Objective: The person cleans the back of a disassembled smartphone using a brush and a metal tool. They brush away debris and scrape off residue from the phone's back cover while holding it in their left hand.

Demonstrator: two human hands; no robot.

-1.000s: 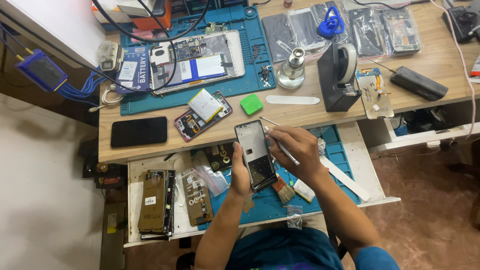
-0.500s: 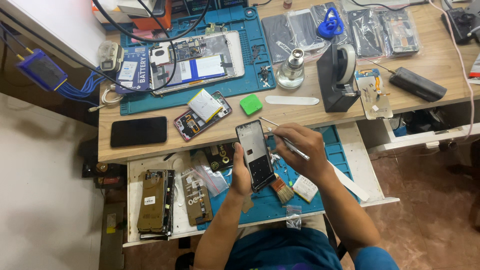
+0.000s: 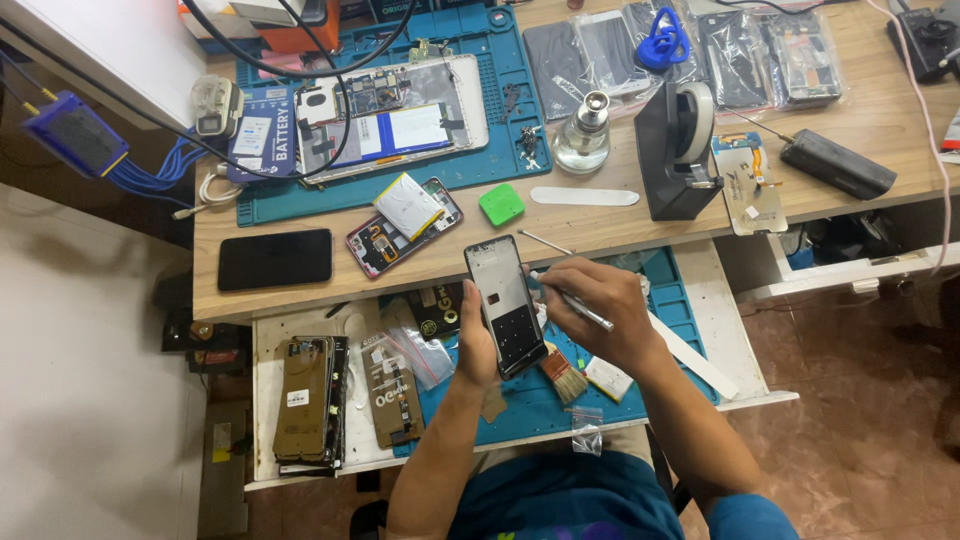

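My left hand (image 3: 475, 345) grips a dark opened phone frame (image 3: 505, 303) by its left edge and holds it tilted above the pull-out shelf. My right hand (image 3: 595, 305) holds a thin metal tool (image 3: 572, 299) like a pen, with its tip against the phone frame's right edge. A small brush (image 3: 566, 376) lies on the blue mat (image 3: 520, 405) just below the phone frame.
On the wooden desk (image 3: 600, 225) lie a black phone (image 3: 275, 259), an opened phone with a battery (image 3: 405, 212), a green square block (image 3: 501, 204), a glass bottle (image 3: 582, 140) and a black tape dispenser (image 3: 680, 150). Phone parts (image 3: 310, 398) are stacked on the shelf at left.
My right hand has shifted the tool closer to the phone frame's right edge. The left hand keeps the frame nearly still.
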